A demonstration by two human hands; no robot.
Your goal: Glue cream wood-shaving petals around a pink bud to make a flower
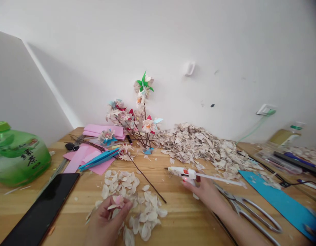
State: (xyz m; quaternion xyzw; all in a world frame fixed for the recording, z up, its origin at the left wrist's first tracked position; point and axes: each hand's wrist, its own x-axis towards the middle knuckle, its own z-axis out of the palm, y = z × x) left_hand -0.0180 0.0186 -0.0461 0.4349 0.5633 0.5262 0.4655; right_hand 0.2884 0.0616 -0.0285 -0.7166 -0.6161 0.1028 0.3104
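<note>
By the left grip (110, 216), pinched together at thumb and fingertips, a small pink-and-white flower (118, 201) is held just above the loose pale petals (150, 216) spread over the bench (184, 218). By the right grip (207, 192), curled around its handle, a white glue gun (183, 172) is held with its nozzle pointed to the left, well apart from the flower; a small red light is seen on its body, and a long translucent glue stick (221, 179) is left protruding from its rear.

Between the two grips, a dark stem (150, 183) tipped with a pale blossom (125, 152) is laid slantwise on the bench. Beside the right forearm, metal scissors (261, 209) are placed, with a blue strip (273, 198) beyond them. Toward the wall, a large heap of dry petals (196, 145) is piled, and next to it a cluster of flowered stems (145, 131) is stood upright. On the left, pink sheets (104, 131) and folded blue paper (98, 160) are seen, while a black phone (42, 212) is laid in front of a green jug (19, 160).
</note>
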